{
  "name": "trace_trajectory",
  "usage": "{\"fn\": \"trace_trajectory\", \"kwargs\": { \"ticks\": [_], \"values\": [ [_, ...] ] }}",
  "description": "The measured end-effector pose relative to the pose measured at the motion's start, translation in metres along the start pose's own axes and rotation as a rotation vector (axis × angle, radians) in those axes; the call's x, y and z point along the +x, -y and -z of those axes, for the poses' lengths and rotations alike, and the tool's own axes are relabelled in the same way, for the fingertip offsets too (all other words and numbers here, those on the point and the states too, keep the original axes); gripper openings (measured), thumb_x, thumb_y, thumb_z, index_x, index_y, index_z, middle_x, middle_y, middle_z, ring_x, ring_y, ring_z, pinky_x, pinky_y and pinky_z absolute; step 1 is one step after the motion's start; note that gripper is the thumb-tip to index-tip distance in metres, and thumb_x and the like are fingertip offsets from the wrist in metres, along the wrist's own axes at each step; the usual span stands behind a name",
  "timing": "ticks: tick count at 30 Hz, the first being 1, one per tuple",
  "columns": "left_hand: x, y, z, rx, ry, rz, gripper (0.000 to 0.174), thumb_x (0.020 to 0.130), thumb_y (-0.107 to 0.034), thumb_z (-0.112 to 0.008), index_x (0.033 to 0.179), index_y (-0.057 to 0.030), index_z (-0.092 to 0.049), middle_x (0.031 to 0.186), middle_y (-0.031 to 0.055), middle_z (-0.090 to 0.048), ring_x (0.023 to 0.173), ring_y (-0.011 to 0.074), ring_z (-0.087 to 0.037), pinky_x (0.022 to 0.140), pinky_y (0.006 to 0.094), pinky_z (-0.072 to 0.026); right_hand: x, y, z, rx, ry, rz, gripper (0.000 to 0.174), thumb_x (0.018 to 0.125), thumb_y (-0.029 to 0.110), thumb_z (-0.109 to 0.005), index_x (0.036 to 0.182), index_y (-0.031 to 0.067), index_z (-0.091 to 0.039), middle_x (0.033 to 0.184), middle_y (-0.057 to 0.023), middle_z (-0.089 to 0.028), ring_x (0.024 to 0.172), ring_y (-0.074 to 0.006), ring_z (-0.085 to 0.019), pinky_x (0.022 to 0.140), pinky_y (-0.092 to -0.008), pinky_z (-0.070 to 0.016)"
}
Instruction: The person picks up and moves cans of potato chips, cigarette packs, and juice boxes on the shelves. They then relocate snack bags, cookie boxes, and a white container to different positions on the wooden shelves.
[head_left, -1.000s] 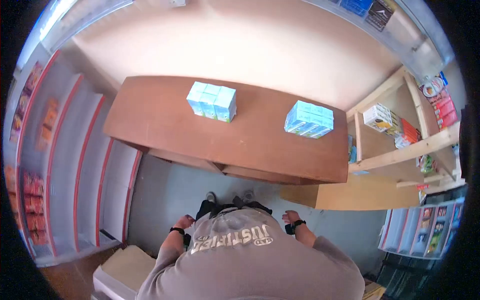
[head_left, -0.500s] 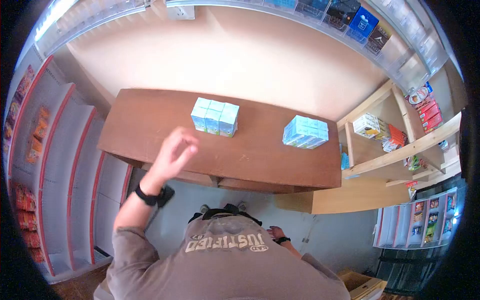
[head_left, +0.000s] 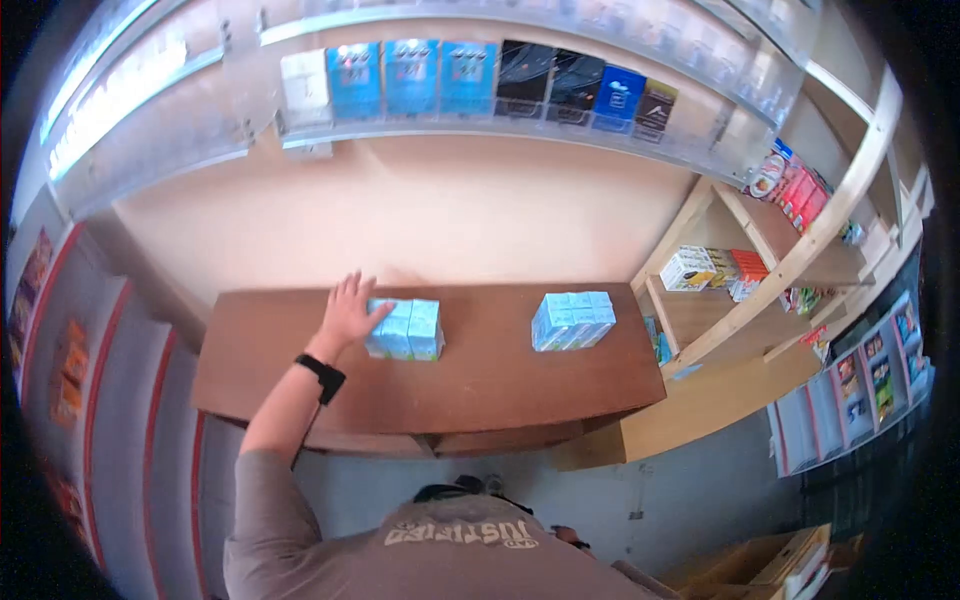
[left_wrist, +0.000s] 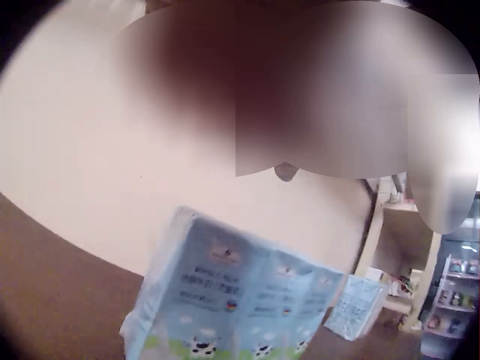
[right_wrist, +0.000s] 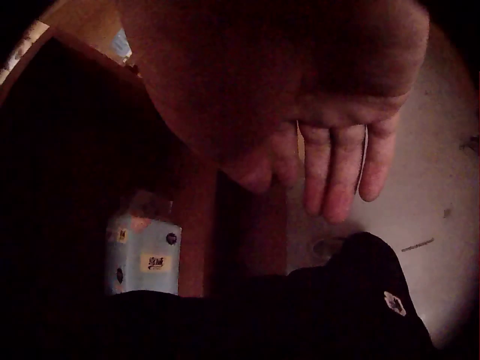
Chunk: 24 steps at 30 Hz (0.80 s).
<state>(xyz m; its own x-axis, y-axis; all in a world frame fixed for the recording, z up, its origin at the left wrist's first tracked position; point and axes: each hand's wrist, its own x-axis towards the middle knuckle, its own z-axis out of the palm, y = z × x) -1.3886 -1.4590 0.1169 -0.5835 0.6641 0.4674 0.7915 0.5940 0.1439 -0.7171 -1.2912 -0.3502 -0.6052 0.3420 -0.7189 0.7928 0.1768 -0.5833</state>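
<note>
My left hand [head_left: 350, 312] reaches over the brown counter [head_left: 480, 385], its fingers extended, at the left end of a light-blue pack of milk cartons [head_left: 412, 328]. Cows on grass show along the front of this carton pack [left_wrist: 247, 300] in the left wrist view, where the hand is only a blur at the top. Another blue carton pack [head_left: 573, 322] stands farther right on the counter. Down beside my body hangs my right hand [right_wrist: 322, 135], holding nothing, its fingers loosely extended.
Above the counter runs a clear shelf with blue and dark boxes [head_left: 411, 75]. Grey shelving with red edges [head_left: 110, 400] stands on the left. A wooden rack [head_left: 765, 310] holding packaged goods is at the right, and a cardboard box [head_left: 760, 560] lies low behind it.
My left hand has risen from beside my body and moved forward to the left carton pack. The head view has tilted up, showing more of the upper shelf. My right hand stays low.
</note>
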Motion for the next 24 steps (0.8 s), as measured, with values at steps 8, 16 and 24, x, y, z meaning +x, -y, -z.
{"fn": "trace_trajectory", "kwargs": {
  "ticks": [8, 16, 24],
  "values": [
    [0.013, -0.038, 0.032, -0.235, -0.038, -0.195, 0.045, 0.083, -0.041, -0.056, 0.11, -0.0041, -0.056, 0.113, 0.0171, -0.055, 0.105, 0.0331, -0.052, 0.09, 0.0433, -0.04, -0.037, -0.087, -0.044, -0.477, 0.041, 0.217, 0.04, 0.091, 0.023, -0.045, 0.126, 0.0049, -0.047, 0.11, -0.0132, -0.064, 0.096, -0.026, -0.063, 0.073, -0.0395, -0.0541],
    [0.003, -0.063, 0.019, -0.076, 0.059, -0.207, 0.048, 0.084, -0.05, -0.049, 0.108, -0.009, -0.057, 0.097, 0.0128, -0.061, 0.094, 0.0294, -0.056, 0.087, 0.0401, -0.0377, -0.054, 0.09, 0.008, 0.721, -0.037, -0.362, 0.035, 0.09, 0.025, -0.048, 0.118, 0.0053, -0.053, 0.097, -0.015, -0.066, 0.081, -0.0259, -0.065, 0.065, -0.0397, -0.0519],
    [0.004, -0.06, 0.015, -0.084, 0.041, -0.228, 0.047, 0.084, -0.05, -0.049, 0.106, -0.009, -0.058, 0.095, 0.0126, -0.061, 0.091, 0.0297, -0.056, 0.085, 0.0403, -0.0378, -0.049, 0.155, 0.028, 0.914, -0.18, -0.396, 0.021, 0.09, 0.017, -0.048, 0.102, 0.0016, -0.055, 0.086, -0.0143, -0.064, 0.065, -0.0223, -0.061, 0.052, -0.0351, -0.0468]
  ]
}}
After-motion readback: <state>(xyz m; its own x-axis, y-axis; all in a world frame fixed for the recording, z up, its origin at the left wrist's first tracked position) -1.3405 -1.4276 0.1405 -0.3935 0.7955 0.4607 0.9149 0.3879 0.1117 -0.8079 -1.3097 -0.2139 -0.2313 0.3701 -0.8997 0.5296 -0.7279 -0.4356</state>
